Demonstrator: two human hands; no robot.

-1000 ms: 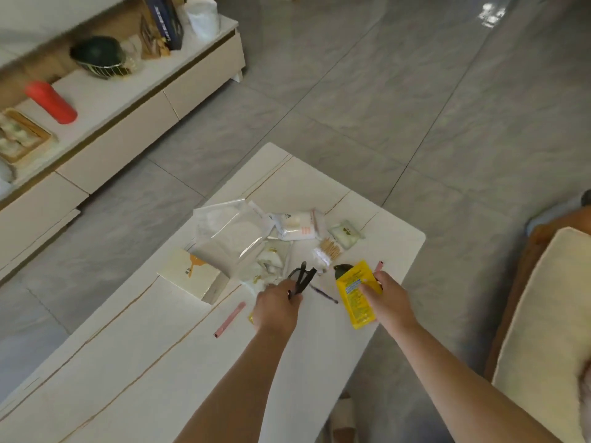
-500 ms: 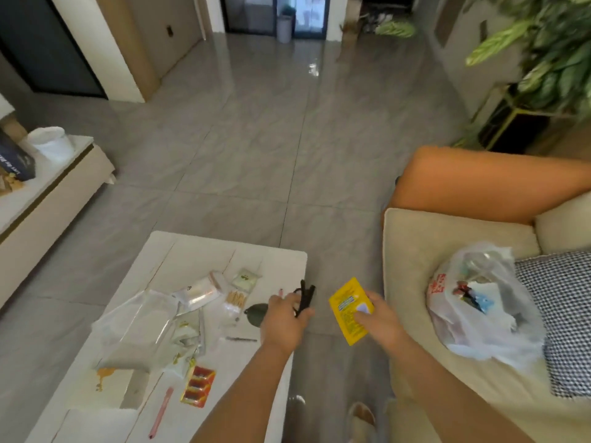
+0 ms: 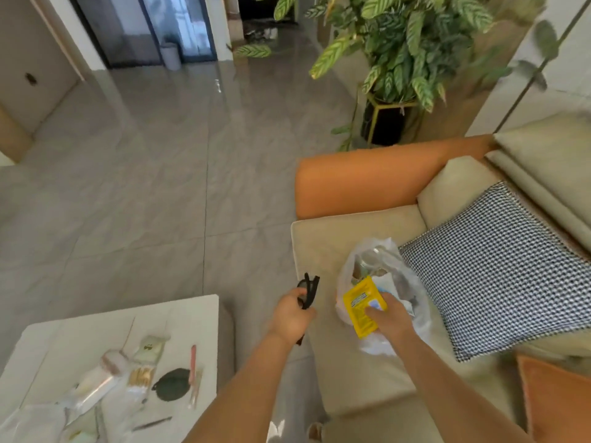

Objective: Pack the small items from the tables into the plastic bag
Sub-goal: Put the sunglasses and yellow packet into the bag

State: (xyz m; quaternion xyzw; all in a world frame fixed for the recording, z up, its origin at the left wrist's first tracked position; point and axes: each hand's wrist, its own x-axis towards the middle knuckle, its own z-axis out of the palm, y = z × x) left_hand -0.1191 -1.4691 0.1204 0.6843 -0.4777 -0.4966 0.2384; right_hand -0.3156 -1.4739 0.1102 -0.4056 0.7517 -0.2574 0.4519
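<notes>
Right hand [image 3: 388, 318] pinches the yellow packet [image 3: 361, 303] right over the bag [image 3: 412, 282] mouth on the sofa, nearer than the left hand [image 3: 292, 316], which grips black glasses [image 3: 309, 290] just beside it.

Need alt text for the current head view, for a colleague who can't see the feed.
The right hand holds a yellow packet at the mouth of a white plastic bag on a beige sofa, while the left hand grips a black clip-like item beside it. Small items remain on the white table at lower left.
</notes>
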